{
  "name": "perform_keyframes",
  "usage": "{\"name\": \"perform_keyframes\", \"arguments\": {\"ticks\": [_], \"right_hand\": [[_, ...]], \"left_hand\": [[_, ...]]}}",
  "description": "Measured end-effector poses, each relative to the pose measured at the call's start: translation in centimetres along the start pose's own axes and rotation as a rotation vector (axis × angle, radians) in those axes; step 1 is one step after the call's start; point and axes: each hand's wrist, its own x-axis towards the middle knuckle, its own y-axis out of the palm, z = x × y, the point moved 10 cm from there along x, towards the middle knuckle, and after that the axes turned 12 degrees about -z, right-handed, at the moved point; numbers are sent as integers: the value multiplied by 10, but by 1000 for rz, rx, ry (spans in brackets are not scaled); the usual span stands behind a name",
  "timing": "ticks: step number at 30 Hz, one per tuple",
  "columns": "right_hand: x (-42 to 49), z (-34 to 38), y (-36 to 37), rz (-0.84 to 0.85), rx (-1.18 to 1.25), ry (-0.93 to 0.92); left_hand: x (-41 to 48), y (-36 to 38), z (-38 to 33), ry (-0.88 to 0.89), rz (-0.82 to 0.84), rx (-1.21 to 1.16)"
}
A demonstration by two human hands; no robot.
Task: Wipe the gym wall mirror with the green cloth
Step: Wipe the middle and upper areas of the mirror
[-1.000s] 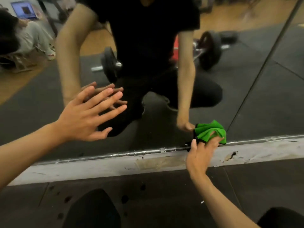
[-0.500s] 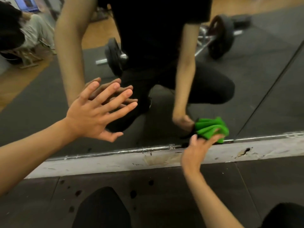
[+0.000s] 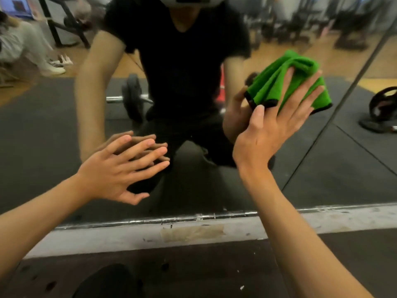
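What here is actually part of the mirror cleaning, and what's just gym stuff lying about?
Part of the job: mirror; green cloth, pressed flat on it by the right hand; left hand, spread open against it.

Just lying about: barbell and weight plate, both seen only as reflections; tape patch on the ledge below the mirror.
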Motion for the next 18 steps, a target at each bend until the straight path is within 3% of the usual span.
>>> {"name": "perform_keyframes", "arguments": {"ticks": [2,5,7,9,13,15,18], "right_hand": [[-13,28,9,53,-35,-82],[-128,61,15,449,29,-778],[-154,34,9,580,40,-1071],[-111,26,7,531,36,-1053],[28,99,13,202,23,-658],[46,143,20,125,25,-567],[-13,168,23,290,116,-782]], "left_hand": [[0,-1,0,-14,2,-18],[1,-4,1,-25,-12,-59],[1,-6,2,-17,-9,-64],[2,-6,2,-20,-17,-57],[1,-4,2,-23,-6,-42],[1,-4,3,-19,-1,-49],[1,-5,3,-25,-11,-55]]}}
